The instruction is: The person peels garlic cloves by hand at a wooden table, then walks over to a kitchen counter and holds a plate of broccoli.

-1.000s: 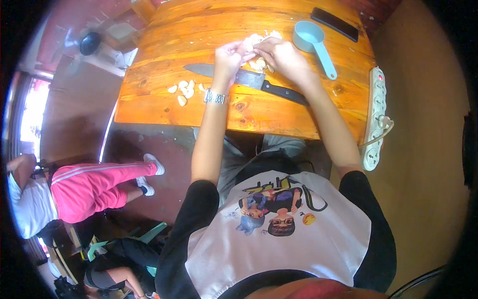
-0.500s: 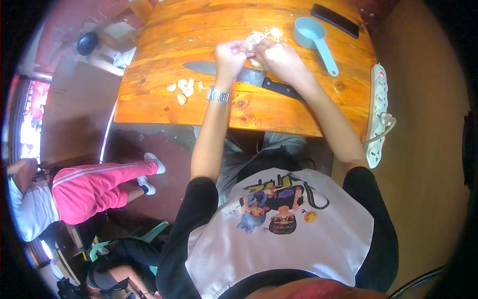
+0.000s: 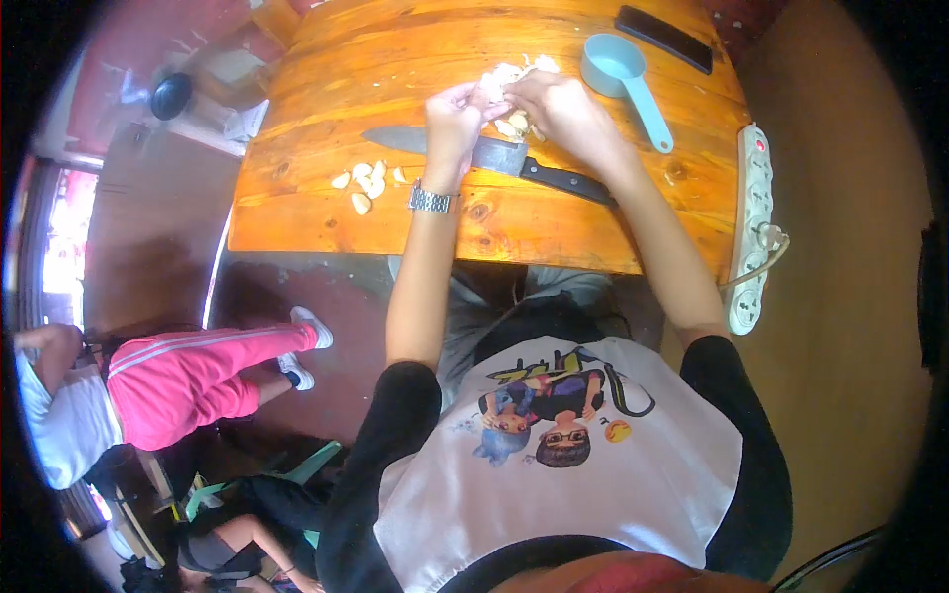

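Observation:
My left hand (image 3: 455, 119), with a metal watch on its wrist, pinches a small, mostly hidden garlic clove. The fingers of my right hand (image 3: 561, 107) are closed on the same clove, close to the left fingertips. Behind the fingers lies a pile of white garlic skins (image 3: 539, 65). Unpeeled-looking garlic cloves (image 3: 515, 126) sit just below the right hand. A kitchen knife (image 3: 502, 155) with a black handle lies across the table under my left wrist, its blade pointing left. Several pale peeled garlic cloves (image 3: 371, 180) are grouped left of that wrist.
A light blue measuring cup (image 3: 615, 65) and a black phone (image 3: 664, 40) lie at the right of the wooden table (image 3: 316, 119). A white power strip (image 3: 753, 227) runs along its right edge. Two other people, one in pink trousers (image 3: 183, 381), are at the lower left.
My right hand has shifted slightly up and right, showing more of the garlic cloves beneath it. Both hands stay together at the fingertips. The knife and the peeled cloves remain in place.

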Motion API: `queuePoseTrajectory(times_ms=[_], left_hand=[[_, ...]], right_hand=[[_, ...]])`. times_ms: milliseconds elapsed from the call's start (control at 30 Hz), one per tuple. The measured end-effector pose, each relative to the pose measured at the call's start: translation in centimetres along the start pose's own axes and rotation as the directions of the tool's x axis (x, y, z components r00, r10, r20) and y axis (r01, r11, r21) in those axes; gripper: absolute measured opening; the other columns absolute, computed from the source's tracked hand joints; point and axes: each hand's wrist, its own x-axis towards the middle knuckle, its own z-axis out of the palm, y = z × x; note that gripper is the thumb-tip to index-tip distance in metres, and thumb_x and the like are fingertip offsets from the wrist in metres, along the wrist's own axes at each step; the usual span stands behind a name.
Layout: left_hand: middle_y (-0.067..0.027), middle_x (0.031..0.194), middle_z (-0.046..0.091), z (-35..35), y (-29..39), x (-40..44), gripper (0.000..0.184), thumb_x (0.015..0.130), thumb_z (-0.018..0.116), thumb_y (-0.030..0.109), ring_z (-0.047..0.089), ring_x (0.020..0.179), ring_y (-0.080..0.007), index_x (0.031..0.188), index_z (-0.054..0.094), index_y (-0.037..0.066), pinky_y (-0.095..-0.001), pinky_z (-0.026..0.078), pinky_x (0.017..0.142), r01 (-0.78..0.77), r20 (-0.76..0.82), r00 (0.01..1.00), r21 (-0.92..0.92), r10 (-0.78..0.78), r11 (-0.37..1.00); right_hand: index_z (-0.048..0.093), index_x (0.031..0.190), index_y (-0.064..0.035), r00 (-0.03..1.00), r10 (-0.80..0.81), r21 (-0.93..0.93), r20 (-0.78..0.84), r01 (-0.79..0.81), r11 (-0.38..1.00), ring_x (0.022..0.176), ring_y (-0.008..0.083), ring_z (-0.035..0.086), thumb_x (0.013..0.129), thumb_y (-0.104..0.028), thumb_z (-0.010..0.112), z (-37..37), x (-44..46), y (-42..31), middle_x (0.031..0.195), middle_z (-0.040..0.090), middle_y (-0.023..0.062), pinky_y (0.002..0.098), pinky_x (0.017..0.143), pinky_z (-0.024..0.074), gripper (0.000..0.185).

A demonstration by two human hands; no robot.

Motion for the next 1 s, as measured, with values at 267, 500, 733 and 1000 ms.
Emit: queuePoseTrajectory(times_ms=[267,500,733,1000], left_hand=[[-0.0159,0.091,0.062,0.4,0.0,-0.2,0.017,0.084,0.050,-0.004,0.063,0.077,-0.0186,0.097,0.057,-0.012,-0.0262,0.054,0.069,-0.053,-0.008,0.998,0.147,0.055,0.988],[-0.0147,0.098,0.062,0.6,-0.2,0.2,0.022,0.084,0.050,-0.005,0.062,0.084,-0.0169,0.104,0.057,-0.009,-0.0251,0.053,0.070,-0.204,0.060,0.979,0.137,0.197,0.969],[-0.0142,0.099,0.061,0.7,-0.3,0.3,0.022,0.084,0.051,-0.004,0.062,0.083,-0.0156,0.105,0.057,-0.009,-0.0243,0.053,0.070,-0.146,0.058,0.988,0.108,0.140,0.983],[-0.0141,0.097,0.061,1.1,-0.2,0.0,0.024,0.082,0.052,-0.004,0.061,0.085,-0.0178,0.105,0.055,-0.010,-0.0273,0.052,0.074,-0.157,0.056,0.988,0.315,0.146,0.936]], right_hand=[[0.062,0.091,-0.0006,0.979,0.137,-0.135,0.149,-0.117,0.984,0.076,0.0331,0.060,0.084,-0.016,0.053,-0.6,0.4,-0.9,0.082,0.062,0.0169,0.0375,0.070,0.0490,0.019],[0.062,0.094,0.0019,0.932,0.362,0.328,0.030,-0.352,0.877,0.065,0.0228,0.063,0.083,-0.019,0.056,0.8,0.3,1.0,0.077,0.064,0.0157,0.0325,0.061,0.0501,0.025],[0.064,0.085,0.0024,0.940,0.341,0.403,-0.026,-0.302,0.864,0.070,0.0318,0.062,0.081,-0.028,0.055,1.0,0.3,1.0,0.075,0.063,0.0191,0.0383,0.066,0.0495,0.032],[0.062,0.082,0.0020,0.956,0.285,0.093,-0.064,-0.279,0.956,0.069,0.0336,0.061,0.081,-0.018,0.055,1.4,0.6,0.9,0.073,0.061,0.0196,0.0391,0.064,0.0492,0.021]])
